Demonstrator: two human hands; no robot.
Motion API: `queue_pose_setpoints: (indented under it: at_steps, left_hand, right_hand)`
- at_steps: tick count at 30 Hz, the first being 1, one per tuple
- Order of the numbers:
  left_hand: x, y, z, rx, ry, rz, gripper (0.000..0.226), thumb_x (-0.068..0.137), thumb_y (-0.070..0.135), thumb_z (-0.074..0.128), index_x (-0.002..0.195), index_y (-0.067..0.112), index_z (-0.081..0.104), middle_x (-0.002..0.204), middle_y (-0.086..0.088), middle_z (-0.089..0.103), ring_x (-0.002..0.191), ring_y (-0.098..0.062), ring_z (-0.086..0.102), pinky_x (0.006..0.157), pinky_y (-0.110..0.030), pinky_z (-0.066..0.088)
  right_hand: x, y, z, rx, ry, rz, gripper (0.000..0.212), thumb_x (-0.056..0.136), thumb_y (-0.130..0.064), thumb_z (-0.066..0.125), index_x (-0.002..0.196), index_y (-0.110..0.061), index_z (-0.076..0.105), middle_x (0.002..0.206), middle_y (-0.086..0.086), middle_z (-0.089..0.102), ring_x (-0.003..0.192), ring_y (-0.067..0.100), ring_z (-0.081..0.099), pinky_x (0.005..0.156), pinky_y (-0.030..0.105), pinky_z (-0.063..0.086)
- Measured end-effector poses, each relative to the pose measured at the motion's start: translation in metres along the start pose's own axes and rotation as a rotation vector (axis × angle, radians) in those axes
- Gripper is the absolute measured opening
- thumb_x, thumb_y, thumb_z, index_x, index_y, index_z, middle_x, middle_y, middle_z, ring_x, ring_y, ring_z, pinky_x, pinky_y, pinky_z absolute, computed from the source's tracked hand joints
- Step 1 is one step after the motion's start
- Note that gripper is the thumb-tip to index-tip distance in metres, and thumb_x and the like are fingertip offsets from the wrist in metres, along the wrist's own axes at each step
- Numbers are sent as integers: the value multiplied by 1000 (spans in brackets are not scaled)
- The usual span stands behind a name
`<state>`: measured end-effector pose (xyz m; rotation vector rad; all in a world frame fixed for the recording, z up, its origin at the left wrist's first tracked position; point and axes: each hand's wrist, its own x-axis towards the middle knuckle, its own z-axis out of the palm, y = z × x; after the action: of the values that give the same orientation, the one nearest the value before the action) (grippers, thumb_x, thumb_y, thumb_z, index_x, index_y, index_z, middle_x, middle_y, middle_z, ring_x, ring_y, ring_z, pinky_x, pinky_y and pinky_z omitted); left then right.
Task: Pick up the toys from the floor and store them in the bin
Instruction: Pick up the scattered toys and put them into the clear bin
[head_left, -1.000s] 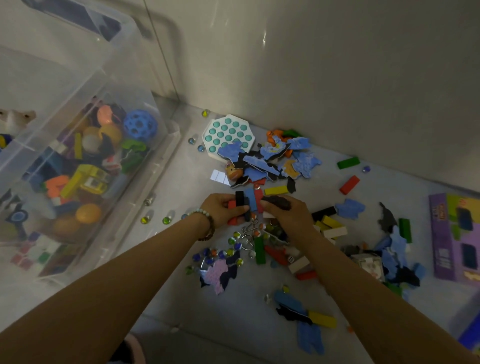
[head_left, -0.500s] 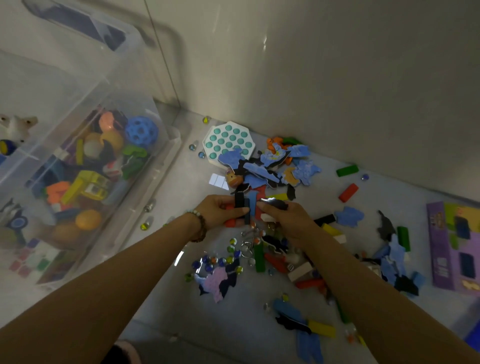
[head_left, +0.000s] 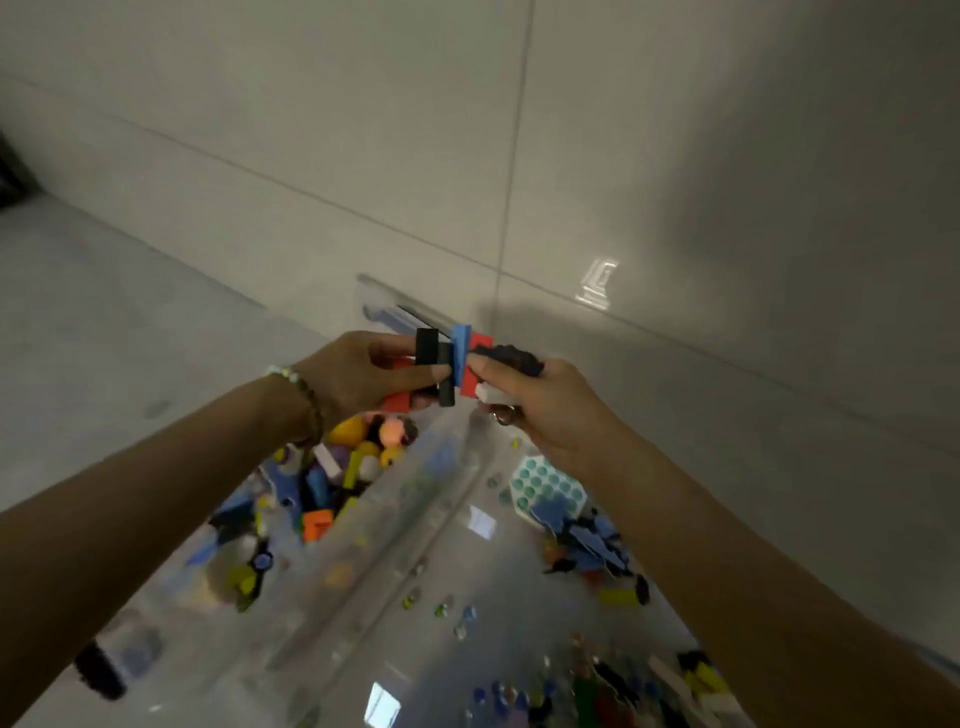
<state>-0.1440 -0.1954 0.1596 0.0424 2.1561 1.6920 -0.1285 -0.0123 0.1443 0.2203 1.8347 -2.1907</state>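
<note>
A person's left hand (head_left: 358, 371) and right hand (head_left: 540, 405) are pressing toward each other, both clamped on a mixed handful of blocks (head_left: 452, 358) squeezed between them. The fingers of each hand are curling round the pile from its own side, probably because loose pieces like these would scatter if carried in one hand.

The blocks are sitting on end and at odd angles. A black one is nearest the left hand's fingertips, then a dark grey one, a blue one in the middle, and flat red ones behind and below. The right hand is also trapping a dark lumpy toy (head_left: 514, 358) across the top of its fingers, a white block (head_left: 491, 393) at its fingertips, and a small metal ring (head_left: 503, 415) dangling just beneath them. A beaded bracelet (head_left: 306, 395) is sitting on the left wrist.

Below both hands, a clear plastic bin (head_left: 426, 499) is standing on the floor (head_left: 104, 312), with a heap of bright toys (head_left: 332, 483) inside, under the left wrist. The handful is hanging over the bin's far end, so a drop looks imminent.

Below the right wrist, outside the bin, more toys are lying on the floor:
- a white pop toy (head_left: 545, 486) with teal bubbles
- blue foam puzzle pieces (head_left: 587, 540)
- scattered marbles (head_left: 441, 608)

Blur is softening the lower half of the view.
</note>
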Motion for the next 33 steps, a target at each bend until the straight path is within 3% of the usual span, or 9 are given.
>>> queue_pose_setpoints:
  at_steps: [4, 6, 7, 10, 13, 20, 25, 28, 33]
  left_hand:
    - [-18, -23, -79, -6, 180, -96, 25, 79, 15, 69, 104, 17, 69, 76, 1, 74, 63, -5, 68, 59, -14, 54]
    - [-20, -56, -101, 83, 255, -181, 27, 84, 20, 65, 109, 11, 67, 83, -3, 70, 67, -9, 65, 68, -19, 56]
    - [-20, -73, -108, 187, 256, -236, 28, 88, 26, 60, 110, 11, 66, 93, -7, 68, 78, -14, 64, 78, -25, 54]
    - [-20, -108, -126, 389, 275, -343, 43, 97, 34, 42, 131, 9, 51, 141, -10, 46, 128, -24, 43, 109, -31, 31]
    - [-13, -116, -120, 374, 288, -282, 46, 96, 36, 42, 134, 11, 48, 145, -8, 42, 131, -24, 39, 107, -29, 29]
    - [17, -65, -29, 356, 117, 37, 45, 93, 38, 48, 132, 16, 52, 138, 0, 50, 122, -12, 47, 95, -13, 31]
    - [25, -50, 71, 313, 5, 193, 40, 87, 38, 58, 122, 21, 58, 126, 3, 58, 114, -11, 54, 92, -20, 43]
    - [27, -79, 134, 385, -150, 139, 40, 87, 35, 60, 123, 18, 57, 127, 0, 57, 110, -15, 56, 83, -17, 46]
    - [11, -164, 212, 694, -402, -51, 58, 84, 37, 63, 136, 18, 44, 140, -5, 44, 122, -24, 47, 100, -31, 39]
  right_hand:
    - [33, 8, 95, -47, -45, 10, 22, 83, -12, 68, 102, -2, 66, 72, 6, 66, 57, 13, 61, 47, 19, 48]
    - [44, 29, 123, -134, -66, 96, 29, 84, -18, 68, 109, -5, 63, 95, 11, 67, 80, 22, 64, 71, 28, 54]
    - [48, 39, 130, -179, -94, 164, 28, 85, -22, 66, 109, -8, 62, 101, 10, 65, 89, 23, 63, 78, 32, 53]
    - [55, 52, 124, -179, -203, 324, 12, 91, -28, 57, 94, -16, 58, 89, 5, 56, 76, 15, 56, 59, 21, 48]
    - [60, 55, 83, -98, -207, 302, 31, 87, -18, 62, 118, -14, 57, 109, 6, 59, 107, 22, 57, 78, 26, 51]
    - [25, 39, -47, -145, -99, 190, 43, 77, -18, 65, 119, -21, 58, 118, -3, 62, 105, 13, 63, 83, 27, 52]
    - [-33, 76, -152, -348, 35, 308, 33, 88, -22, 60, 119, -29, 52, 125, -6, 55, 109, 15, 58, 93, 34, 48]
    - [-74, 119, -203, -382, 133, 405, 32, 86, -25, 62, 116, -29, 50, 123, -6, 52, 116, 20, 52, 94, 38, 45]
    - [-130, 191, -256, -388, 245, 449, 32, 85, -13, 64, 113, -24, 54, 134, 5, 50, 119, 24, 51, 85, 31, 49]
